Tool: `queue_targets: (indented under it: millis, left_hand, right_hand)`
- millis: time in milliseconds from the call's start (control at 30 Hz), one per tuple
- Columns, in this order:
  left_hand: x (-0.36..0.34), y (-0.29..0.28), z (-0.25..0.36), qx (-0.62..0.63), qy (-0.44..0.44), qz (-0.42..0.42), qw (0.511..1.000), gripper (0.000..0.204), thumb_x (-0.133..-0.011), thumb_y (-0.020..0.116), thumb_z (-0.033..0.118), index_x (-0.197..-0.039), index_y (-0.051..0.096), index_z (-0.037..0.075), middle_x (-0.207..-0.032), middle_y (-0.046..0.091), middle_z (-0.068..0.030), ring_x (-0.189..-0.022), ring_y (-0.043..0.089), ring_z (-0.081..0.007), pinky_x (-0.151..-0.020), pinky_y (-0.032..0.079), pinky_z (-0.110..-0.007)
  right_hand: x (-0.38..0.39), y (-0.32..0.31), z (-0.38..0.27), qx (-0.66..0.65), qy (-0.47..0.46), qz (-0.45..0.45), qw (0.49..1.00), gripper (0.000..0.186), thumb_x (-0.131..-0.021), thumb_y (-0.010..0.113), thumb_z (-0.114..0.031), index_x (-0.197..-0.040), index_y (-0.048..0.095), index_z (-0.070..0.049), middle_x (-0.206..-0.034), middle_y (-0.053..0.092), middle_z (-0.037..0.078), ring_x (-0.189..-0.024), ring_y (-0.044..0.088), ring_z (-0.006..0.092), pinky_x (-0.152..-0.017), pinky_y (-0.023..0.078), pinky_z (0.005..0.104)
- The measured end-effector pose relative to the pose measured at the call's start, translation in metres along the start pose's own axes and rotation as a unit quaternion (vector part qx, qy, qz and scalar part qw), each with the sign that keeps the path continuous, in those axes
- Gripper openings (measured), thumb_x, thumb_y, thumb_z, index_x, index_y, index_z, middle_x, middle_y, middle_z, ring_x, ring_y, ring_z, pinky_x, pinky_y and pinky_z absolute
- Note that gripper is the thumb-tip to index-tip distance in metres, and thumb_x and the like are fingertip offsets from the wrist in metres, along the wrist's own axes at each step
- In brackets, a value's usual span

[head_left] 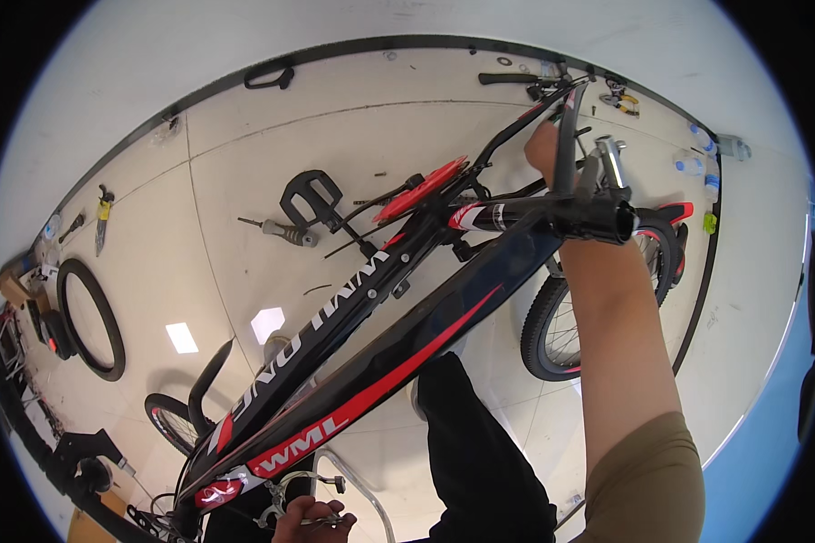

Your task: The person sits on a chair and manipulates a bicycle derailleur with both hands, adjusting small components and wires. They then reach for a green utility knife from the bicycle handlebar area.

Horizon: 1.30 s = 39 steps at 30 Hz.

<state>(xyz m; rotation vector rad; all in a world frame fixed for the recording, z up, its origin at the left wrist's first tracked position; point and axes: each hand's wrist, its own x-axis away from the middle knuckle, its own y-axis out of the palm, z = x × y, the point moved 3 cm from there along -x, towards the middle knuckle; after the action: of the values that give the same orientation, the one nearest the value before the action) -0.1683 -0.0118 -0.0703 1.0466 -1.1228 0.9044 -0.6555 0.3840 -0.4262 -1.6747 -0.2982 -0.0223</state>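
Note:
A black bicycle frame with red and white markings slants across the middle, its seat-tube end toward the upper right. My right arm passes beyond that end. My right hand is at the rear of the frame, behind a stay, with its fingers mostly hidden. A silver quick-release seat clamp stands near my right wrist. At the lower edge, my left hand is closed on a small silver metal part. Curved silver metal shows beside it, below the front of the frame. A red chainring guard and a black pedal are on the frame's far side.
On the tiled floor lie a grey-handled screwdriver, a loose tyre and a yellow-handled tool. A wheel is behind my right forearm. Plastic bottles lie by the right wall. Handlebar parts are at lower left.

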Motion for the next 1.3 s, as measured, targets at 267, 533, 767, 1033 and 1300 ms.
queue_targets:
  millis: [267,533,767,1033,1300]
  left_hand:
    - [-0.004,-0.002,-0.009,0.009,-0.022,0.023,0.999,0.028,-0.097,0.054,0.027,-0.113,0.064,0.005,-0.094,0.061,-0.0036,-0.102,0.057,-0.0253,-0.089,0.043,-0.043]
    - [-0.004,0.010,-0.012,0.006,-0.023,0.050,0.998,0.026,-0.096,0.057,0.025,-0.112,0.065,0.006,-0.091,0.060,-0.0029,-0.099,0.056,-0.0244,-0.087,0.042,-0.042]
    - [-0.002,0.008,-0.012,0.012,-0.024,0.008,1.000,0.029,-0.097,0.057,0.025,-0.116,0.064,0.005,-0.098,0.065,-0.0062,-0.103,0.058,-0.0267,-0.090,0.043,-0.044]
    - [0.004,0.000,-0.004,0.009,-0.004,-0.092,0.996,0.033,-0.102,0.046,0.022,-0.126,0.060,0.003,-0.110,0.068,-0.0094,-0.115,0.059,-0.0309,-0.100,0.045,-0.051]
    - [-0.002,0.022,0.017,0.032,0.115,-0.299,0.947,0.039,-0.104,0.044,0.022,-0.139,0.048,0.006,-0.109,0.066,-0.0068,-0.118,0.054,-0.0303,-0.103,0.042,-0.053]
  right_hand:
    - [-0.007,0.006,-0.002,-0.172,0.079,0.050,0.981,0.021,-0.085,0.064,-0.016,-0.100,0.065,0.000,-0.099,0.063,0.014,-0.092,0.061,0.0247,-0.076,0.050,0.0357]
    - [-0.014,0.016,-0.003,-0.436,0.155,0.113,0.880,0.021,-0.086,0.065,-0.017,-0.098,0.067,-0.001,-0.092,0.064,0.010,-0.085,0.061,0.0206,-0.070,0.050,0.0327]
    - [-0.013,0.014,0.009,-0.642,0.184,0.168,0.725,0.020,-0.086,0.065,-0.018,-0.096,0.068,-0.001,-0.086,0.065,0.007,-0.079,0.062,0.0171,-0.065,0.049,0.0300]
    - [0.022,0.019,0.012,-0.632,0.256,0.232,0.693,0.022,-0.081,0.070,-0.018,-0.090,0.072,0.002,-0.074,0.069,0.005,-0.064,0.062,0.0117,-0.059,0.049,0.0273]
    - [0.057,-0.057,-0.057,-0.369,0.173,0.300,0.862,0.025,-0.076,0.074,-0.018,-0.088,0.066,0.002,-0.071,0.066,0.010,-0.066,0.064,0.0209,-0.063,0.051,0.0338]
